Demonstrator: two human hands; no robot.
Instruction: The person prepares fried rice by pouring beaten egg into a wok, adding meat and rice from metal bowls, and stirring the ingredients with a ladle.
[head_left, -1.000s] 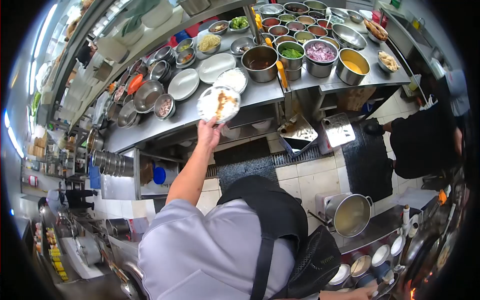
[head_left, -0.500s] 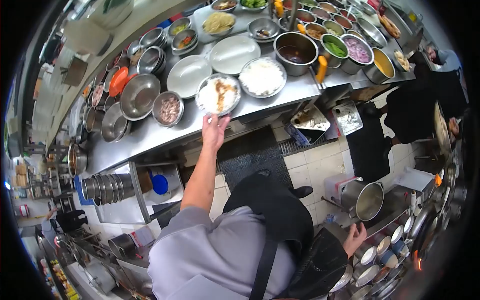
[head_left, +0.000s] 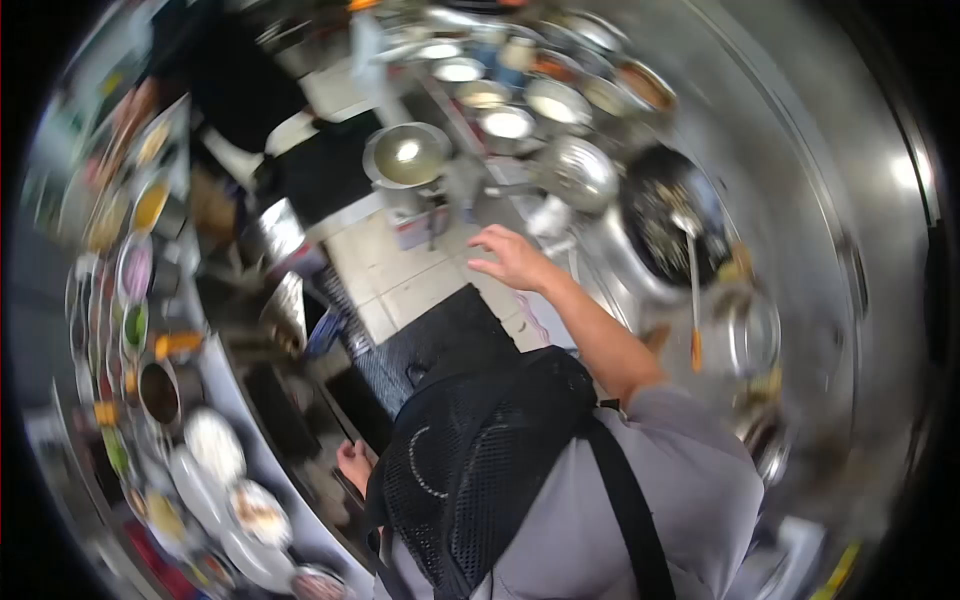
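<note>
My right hand (head_left: pixel 510 258) reaches out over the floor beside the stove, fingers apart and holding nothing. Closest to it are a white cloth-like item (head_left: pixel 550 217) and a round metal strainer or perforated pan (head_left: pixel 580 172), whose handle points left. Further right sits a dark wok (head_left: pixel 668 215) with food bits inside and a long-handled ladle or spatula (head_left: pixel 692 270) resting in it. Low beside the counter edge, my left hand (head_left: pixel 354 465) is small and blurred, its fingers unclear. On the counter stands a bowl of rice with brown sauce (head_left: pixel 260 513).
Several metal containers (head_left: pixel 505 123) crowd the stove's far end. A large pot (head_left: pixel 407 158) stands ahead. A black mat (head_left: pixel 430 345) covers part of the tiled floor. A bowl of white rice (head_left: pixel 214 446) and orange-handled utensils are on the left counter. Another person (head_left: pixel 235 75) stands far left.
My view has swung right, from the counter to the stove. My left hand has let go of the sauced rice bowl and dropped beside the counter. My right hand is now stretched forward.
</note>
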